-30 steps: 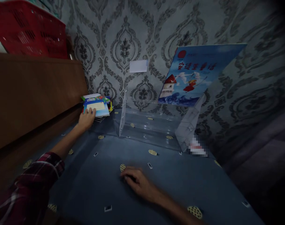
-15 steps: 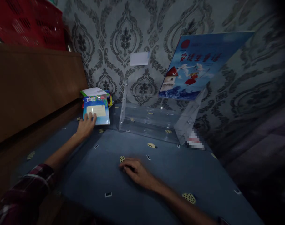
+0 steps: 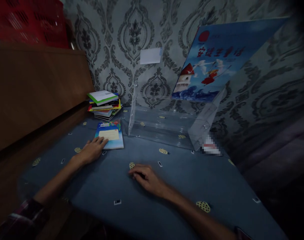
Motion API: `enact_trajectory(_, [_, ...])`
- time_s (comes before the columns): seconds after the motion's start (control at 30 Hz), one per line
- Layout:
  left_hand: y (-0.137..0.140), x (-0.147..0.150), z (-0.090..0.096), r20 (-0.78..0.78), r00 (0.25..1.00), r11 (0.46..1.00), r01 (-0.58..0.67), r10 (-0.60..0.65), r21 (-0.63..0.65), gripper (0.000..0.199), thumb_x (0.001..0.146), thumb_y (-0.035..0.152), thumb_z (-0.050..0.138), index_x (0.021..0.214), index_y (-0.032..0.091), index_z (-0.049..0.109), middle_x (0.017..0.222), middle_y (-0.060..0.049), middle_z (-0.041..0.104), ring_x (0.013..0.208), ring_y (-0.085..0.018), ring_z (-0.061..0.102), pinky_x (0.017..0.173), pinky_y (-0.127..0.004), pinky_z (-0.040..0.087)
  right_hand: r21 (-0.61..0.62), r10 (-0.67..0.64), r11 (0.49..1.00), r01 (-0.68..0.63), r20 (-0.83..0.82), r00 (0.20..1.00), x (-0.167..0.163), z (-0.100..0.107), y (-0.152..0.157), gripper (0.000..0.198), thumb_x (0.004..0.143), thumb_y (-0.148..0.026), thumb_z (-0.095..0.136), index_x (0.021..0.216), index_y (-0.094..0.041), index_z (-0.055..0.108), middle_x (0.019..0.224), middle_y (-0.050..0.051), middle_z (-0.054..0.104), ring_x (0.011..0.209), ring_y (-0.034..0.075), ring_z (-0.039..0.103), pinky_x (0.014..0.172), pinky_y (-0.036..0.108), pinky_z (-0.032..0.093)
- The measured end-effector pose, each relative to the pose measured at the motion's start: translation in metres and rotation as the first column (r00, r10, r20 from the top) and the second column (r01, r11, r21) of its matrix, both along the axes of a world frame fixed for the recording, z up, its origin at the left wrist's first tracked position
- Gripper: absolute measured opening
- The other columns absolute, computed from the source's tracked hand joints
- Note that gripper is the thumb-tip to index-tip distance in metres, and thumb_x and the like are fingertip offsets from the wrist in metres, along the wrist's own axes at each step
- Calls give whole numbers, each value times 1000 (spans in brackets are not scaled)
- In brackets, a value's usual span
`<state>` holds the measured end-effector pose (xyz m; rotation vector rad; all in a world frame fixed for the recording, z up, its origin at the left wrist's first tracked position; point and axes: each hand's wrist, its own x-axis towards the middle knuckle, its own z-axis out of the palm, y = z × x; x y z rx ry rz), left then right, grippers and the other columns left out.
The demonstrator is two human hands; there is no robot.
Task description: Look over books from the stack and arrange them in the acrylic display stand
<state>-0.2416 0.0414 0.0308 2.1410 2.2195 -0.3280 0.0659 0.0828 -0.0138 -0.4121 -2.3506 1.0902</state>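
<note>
A blue book with a pale panel and barcodes lies before the stack of books. On its near left corner are the fingers of my left hand, closed on that edge; the thumb is hidden. My right hand rests on the blue cloth, loosely curled, thumb and fingertips together, with nothing visible in it. Beyond it stands a clear plastic rack. A large blue picture book with a red-roofed tower and a figure in red leans upright at the rack's back right.
Several books form a stack at the back left, beside a brown wooden cabinet. A red crate sits on the cabinet. The patterned cloth covers the table. At the rack's right is a blurred white item. A white card shows against the wallpaper.
My left hand has brought the blue book toward me and slightly right, away from the stack. My right hand has hardly moved. The view has shifted a little.
</note>
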Motion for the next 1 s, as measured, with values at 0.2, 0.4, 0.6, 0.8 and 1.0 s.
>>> enact_trajectory(0.2, [55,-52,17,329,939,983,144,-99,-115,51,99,46,39,144,25,49,144,-7,55,129,-22,53,109,-33,41,-9,7,1000,-7,13,1000,1,0,0,26,88,-8,48,97,-18,70,84,3,69,75,15,63,73,27,51])
enact_trajectory(0.4, [126,-64,5,142,975,979,-184,171,84,53,99,47,39,140,15,50,142,-17,55,130,-29,53,104,-37,44,4,-6,1000,6,8,1000,1,2,-1,27,87,-6,48,96,-17,71,82,4,69,74,14,64,70,25,49])
enact_trajectory(0.6, [134,-63,-15,89,972,964,-230,219,137,54,103,43,26,142,12,48,144,-18,51,134,-28,49,107,-37,42,4,-10,1000,10,26,1000,1,3,-1,29,87,-5,49,97,-18,72,87,4,71,79,15,65,74,26,51])
enact_trajectory(0.8, [120,-58,-15,15,977,964,-214,215,156,56,101,51,27,133,15,56,135,-17,56,124,-32,56,103,-42,45,-2,-12,1000,12,-3,1000,2,1,-1,28,89,-7,49,100,-18,71,90,5,69,81,15,65,79,28,52])
enact_trajectory(1.0, [98,-43,-10,-15,984,974,-176,180,140,58,99,58,30,132,19,59,129,-15,60,116,-31,61,97,-41,48,169,-213,961,219,-49,976,5,-7,4,28,93,-11,48,111,-17,68,115,12,64,107,22,61,93,39,51])
